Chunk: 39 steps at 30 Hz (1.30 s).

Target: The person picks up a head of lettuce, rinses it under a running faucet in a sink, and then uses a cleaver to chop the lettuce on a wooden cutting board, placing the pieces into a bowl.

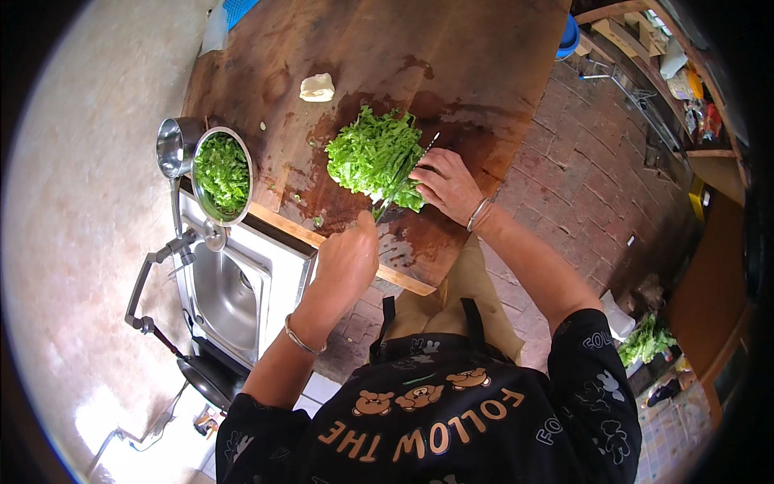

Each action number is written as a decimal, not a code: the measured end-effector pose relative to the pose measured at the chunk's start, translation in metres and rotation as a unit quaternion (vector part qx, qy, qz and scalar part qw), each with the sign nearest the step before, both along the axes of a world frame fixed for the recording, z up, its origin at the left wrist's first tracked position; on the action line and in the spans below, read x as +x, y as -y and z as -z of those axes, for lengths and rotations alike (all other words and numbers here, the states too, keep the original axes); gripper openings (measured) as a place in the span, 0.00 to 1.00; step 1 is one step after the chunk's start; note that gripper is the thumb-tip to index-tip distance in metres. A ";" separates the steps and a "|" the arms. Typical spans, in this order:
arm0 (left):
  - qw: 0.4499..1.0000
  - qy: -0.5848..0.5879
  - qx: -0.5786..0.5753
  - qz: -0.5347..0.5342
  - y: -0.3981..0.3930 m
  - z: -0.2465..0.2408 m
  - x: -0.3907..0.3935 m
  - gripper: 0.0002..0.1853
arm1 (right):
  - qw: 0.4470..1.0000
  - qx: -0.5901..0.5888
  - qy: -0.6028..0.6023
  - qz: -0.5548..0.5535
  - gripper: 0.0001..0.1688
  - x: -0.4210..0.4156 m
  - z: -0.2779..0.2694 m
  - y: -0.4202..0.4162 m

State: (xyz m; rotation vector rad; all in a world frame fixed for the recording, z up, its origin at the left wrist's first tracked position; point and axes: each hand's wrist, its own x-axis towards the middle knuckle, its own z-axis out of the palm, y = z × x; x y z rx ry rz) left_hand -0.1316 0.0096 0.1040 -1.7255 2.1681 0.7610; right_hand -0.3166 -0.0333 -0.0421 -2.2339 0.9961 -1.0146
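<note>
On the wet wooden table [387, 36] lies a heap of chopped leafy greens [375, 151]. My left hand [351, 254] is closed around the handle of a kitchen knife [402, 180], whose blade runs up and right across the heap's right side. My right hand [446, 183] rests with bent fingers on the greens just right of the blade; whether it grips any leaves is hard to tell. A metal bowl of chopped greens [222, 175] stands at the table's left edge. Behind the heap sits a pale cream-coloured block [317, 88].
Left of the bowl is a metal ladle or pot [175, 145]. Below it are a steel sink [227, 296], a dark faucet [145, 284] and a black pan [211, 375]. A blue bucket [568, 37] and loaded shelves stand right of the table, and leafy greens [647, 342] lie low at right.
</note>
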 end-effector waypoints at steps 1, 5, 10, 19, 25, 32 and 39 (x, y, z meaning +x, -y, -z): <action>1.000 0.003 0.003 0.003 -0.001 -0.001 0.002 0.04 | 1.000 -0.006 0.005 0.003 0.19 0.000 -0.001 0.000; 0.999 -0.020 0.029 -0.020 -0.003 0.010 0.007 0.05 | 1.000 -0.005 0.006 0.013 0.19 0.003 -0.001 0.002; 0.996 -0.063 -0.037 -0.053 0.010 0.064 -0.003 0.09 | 1.000 -0.005 0.011 0.009 0.19 0.002 0.001 0.002; 0.999 -0.016 -0.024 0.022 0.009 0.011 0.003 0.05 | 0.999 -0.022 0.037 0.031 0.17 0.001 -0.003 0.001; 0.999 -0.033 0.018 -0.030 0.001 0.022 0.001 0.07 | 0.999 -0.015 0.040 0.018 0.15 0.001 0.005 0.001; 0.997 -0.056 -0.034 -0.039 0.019 0.060 -0.013 0.09 | 0.998 0.000 0.057 0.019 0.15 0.001 0.002 -0.002; 0.999 -0.013 0.036 -0.008 0.000 0.003 0.000 0.07 | 0.998 -0.028 0.050 0.023 0.14 0.003 0.002 0.001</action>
